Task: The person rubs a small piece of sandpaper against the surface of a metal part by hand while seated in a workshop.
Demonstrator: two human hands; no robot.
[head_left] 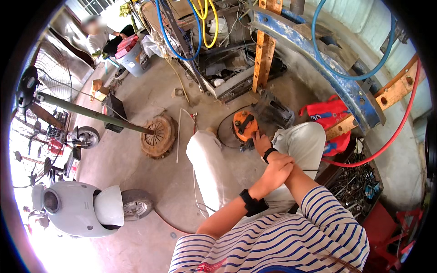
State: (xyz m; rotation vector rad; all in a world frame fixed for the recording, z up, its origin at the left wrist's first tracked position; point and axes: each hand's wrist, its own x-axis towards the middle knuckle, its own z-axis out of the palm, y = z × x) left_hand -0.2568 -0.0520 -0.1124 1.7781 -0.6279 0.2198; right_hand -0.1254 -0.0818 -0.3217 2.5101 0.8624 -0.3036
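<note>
Between my knees and slightly ahead, an orange round-topped device (246,125) with a black handle and metal fittings stands on the concrete floor. The fingers of my right hand (263,142) reach its near edge, beside a small dark part (250,144); whether they grip it is hard to tell. My left hand (277,173) is wrapped over my right forearm, just behind the black wristband. A thin dark cable or hose (220,131) curves along the device's left side. Just beyond it lies a dusty dark housing (275,110).
A fan's green pole (92,111) rises from a rusty clutch pressure plate (158,136). Left stands a grey scooter (75,208). At right are a blue steel beam (307,51), a red bag (327,112), a red hose (385,155) and a bin of metal parts (355,184). A person (99,39) sits far left.
</note>
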